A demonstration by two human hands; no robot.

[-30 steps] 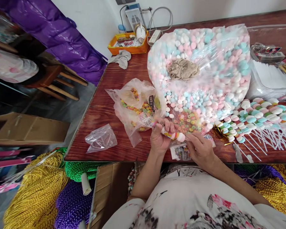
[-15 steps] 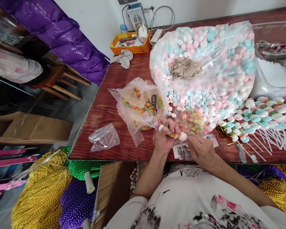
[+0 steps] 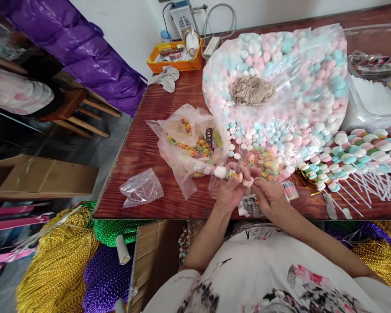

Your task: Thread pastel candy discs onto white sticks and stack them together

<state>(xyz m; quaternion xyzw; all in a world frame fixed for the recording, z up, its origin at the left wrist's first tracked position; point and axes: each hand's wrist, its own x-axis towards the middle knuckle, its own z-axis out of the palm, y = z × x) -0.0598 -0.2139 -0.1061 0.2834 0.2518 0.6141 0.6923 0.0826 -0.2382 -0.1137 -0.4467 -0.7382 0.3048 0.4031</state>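
Note:
My left hand (image 3: pixel 230 193) is closed around a candy skewer (image 3: pixel 219 172), a row of white and pink marshmallow-like pieces with small coloured rings between them. Its white end sticks out past my fingers on the left. At the pink end on the right, my right hand (image 3: pixel 272 199) pinches with thumb and fingertips; the stick itself is mostly hidden there. Just beyond my hands lie a clear bag of coloured rings (image 3: pixel 263 163) and a big bag of pink, blue and white pieces (image 3: pixel 308 93). Another open bag of rings (image 3: pixel 195 150) is to the left.
Finished-looking skewers with white sticks (image 3: pixel 355 156) are piled at the right, beside a clear plastic box (image 3: pixel 374 102). An empty clear bag (image 3: pixel 141 189) lies left, an orange tray (image 3: pixel 174 65) at the back. A brown cloth (image 3: pixel 253 91) rests on the big bag. Another person (image 3: pixel 16 89) is at far left.
My left hand has shifted slightly right and turned, so more of the skewer's white left end shows. My right hand has come a little left, staying at the pink end.

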